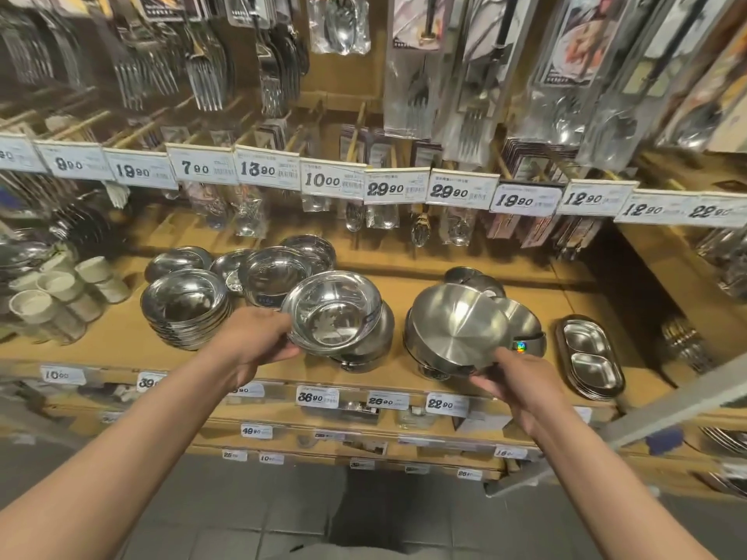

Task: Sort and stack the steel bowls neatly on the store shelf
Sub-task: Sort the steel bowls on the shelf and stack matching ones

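— Head view: where do the hands sit?

— Both out over the front lip of the wooden shelf [404, 272]. Left hand [258, 341] clamped on the near rim of a shiny steel bowl [333, 313], fingers wrapped under, thumb side on top. Bowl mouth-up, tilted a little toward the camera, sitting on or just above a short stack [364, 349] at mid-shelf; contact hard to judge.

— And the other?

— Right hand [513, 377] pinched on the lower edge of a brushed steel bowl [461, 329], tipped steeply so its flat base faces the camera. Leaning against the pile of matte bowls [521, 325] behind and beneath.

— Room around them?

— Bare strip of shelf between the two held bowls, reaching back to the rear wall. Tight on the left: tall stack of shiny bowls [186, 305] just beside the left hand, more stacks [275, 272] crowded behind. On the right, divided steel trays [590, 353] near the shelf end, apart from the matte pile. White cups [60, 289] at the far left. Overhead, row of price tags [335, 181] and hanging packed cutlery [424, 66], well above the bowl rims.

— Front edge?

— Short stack and matte pile both close to the lip.
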A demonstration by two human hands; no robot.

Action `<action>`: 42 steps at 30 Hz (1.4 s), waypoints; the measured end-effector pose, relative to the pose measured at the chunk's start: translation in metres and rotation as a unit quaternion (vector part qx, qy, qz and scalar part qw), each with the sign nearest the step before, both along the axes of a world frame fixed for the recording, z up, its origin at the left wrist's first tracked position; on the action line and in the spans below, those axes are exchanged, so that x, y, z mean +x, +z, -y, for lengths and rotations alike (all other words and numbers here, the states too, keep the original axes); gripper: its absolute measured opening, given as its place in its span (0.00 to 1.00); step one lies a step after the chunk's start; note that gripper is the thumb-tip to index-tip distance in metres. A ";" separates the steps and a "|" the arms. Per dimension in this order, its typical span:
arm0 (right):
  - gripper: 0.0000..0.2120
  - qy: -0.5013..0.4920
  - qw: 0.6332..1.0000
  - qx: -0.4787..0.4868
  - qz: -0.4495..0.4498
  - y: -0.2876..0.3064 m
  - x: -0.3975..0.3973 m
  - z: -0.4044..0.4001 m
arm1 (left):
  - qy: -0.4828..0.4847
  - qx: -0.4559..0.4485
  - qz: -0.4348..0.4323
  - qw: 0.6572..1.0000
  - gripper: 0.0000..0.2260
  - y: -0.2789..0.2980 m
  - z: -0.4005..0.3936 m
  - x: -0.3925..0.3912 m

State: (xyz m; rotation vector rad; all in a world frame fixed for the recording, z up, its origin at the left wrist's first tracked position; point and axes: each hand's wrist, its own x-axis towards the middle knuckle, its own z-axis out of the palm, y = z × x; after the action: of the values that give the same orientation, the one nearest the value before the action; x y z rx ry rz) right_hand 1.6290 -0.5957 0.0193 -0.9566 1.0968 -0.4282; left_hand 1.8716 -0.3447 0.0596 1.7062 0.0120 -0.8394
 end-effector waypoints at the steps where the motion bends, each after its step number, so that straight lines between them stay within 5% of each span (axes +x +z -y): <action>1: 0.05 0.006 1.000 0.001 0.002 0.000 0.003 0.000 | 0.001 -0.001 0.001 1.000 0.06 0.001 -0.003 0.000; 20: 0.06 0.162 0.978 -0.057 -0.121 -0.021 0.142 -0.031 | 0.103 0.020 0.005 0.995 0.06 0.024 -0.115 0.014; 34: 0.04 0.089 0.987 -0.071 -0.111 -0.048 0.169 -0.048 | 0.072 0.015 0.034 0.997 0.17 0.032 -0.123 0.056; 42: 0.09 0.039 0.973 -0.120 -0.192 -0.054 0.174 -0.061 | 0.001 0.008 0.054 0.999 0.24 0.043 -0.108 0.075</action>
State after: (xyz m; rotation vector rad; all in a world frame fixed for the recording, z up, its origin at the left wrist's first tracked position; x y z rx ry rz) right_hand 1.8027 -0.5346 -0.0348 -1.3304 1.3718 -0.3224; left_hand 1.9466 -0.2365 0.1028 1.7650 -0.0531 -0.7468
